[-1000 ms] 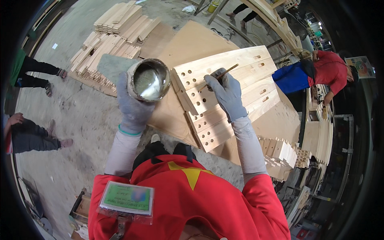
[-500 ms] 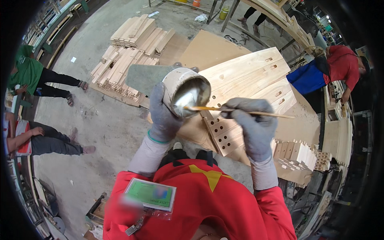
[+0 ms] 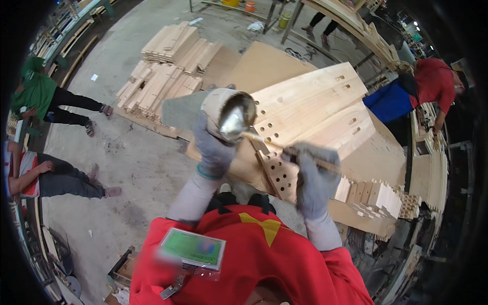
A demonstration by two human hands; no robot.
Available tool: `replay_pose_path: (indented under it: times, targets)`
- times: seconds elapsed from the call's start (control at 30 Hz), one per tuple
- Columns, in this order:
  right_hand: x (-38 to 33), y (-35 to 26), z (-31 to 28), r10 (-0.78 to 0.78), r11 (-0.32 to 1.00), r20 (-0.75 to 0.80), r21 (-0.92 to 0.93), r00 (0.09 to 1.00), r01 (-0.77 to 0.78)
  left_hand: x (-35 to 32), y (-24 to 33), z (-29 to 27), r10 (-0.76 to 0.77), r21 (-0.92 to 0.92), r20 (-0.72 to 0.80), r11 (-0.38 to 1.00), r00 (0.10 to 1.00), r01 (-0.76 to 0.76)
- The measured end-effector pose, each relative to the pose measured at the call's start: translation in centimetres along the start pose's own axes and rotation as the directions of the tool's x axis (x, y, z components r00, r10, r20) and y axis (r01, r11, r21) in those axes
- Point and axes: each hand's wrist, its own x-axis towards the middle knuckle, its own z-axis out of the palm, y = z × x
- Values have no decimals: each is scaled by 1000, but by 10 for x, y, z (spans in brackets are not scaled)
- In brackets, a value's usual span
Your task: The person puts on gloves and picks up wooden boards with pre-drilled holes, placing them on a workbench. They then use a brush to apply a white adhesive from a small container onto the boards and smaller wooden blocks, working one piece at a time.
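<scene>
My gloved left hand [image 3: 213,152] is wrapped round a pale round can [image 3: 212,105], tilted so its mouth faces right. A shiny whitish substance shows inside. A flat grey-green piece [image 3: 179,110] sticks out to the left behind the can; whether my hand holds it is hidden. Between the closed fingers of my gloved right hand [image 3: 316,175] is a thin wooden stick [image 3: 267,141], its tip beside the can's lower right rim. Beyond and beneath my hands lie wide light boards [image 3: 310,101] with slots and round holes. A drilled board end [image 3: 281,175] is near my right hand.
Stacked wood strips [image 3: 165,76] lie at the far left, and notched blocks [image 3: 373,195] at the right. Cardboard [image 3: 274,61] is under the boards. Two people [image 3: 38,91] [image 3: 30,170] are on the left; another [image 3: 432,84] bends over a bench at the right.
The stick's tip has come out of the can's mouth to its rim. My right hand has moved left and down, and the can has shifted slightly left.
</scene>
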Motion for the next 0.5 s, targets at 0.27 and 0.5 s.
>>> replay_pose_path:
  times: [0.27, 0.5]
  targets:
    - [64, 56, -27, 321, 889, 113, -377, 940, -258, -11, -18, -31, 48, 384, 22, 922, 999, -52]
    - [59, 64, -5, 277, 740, 324, -672, 904, 14, -16, -34, -56, 198, 485, -18, 859, 980, -165]
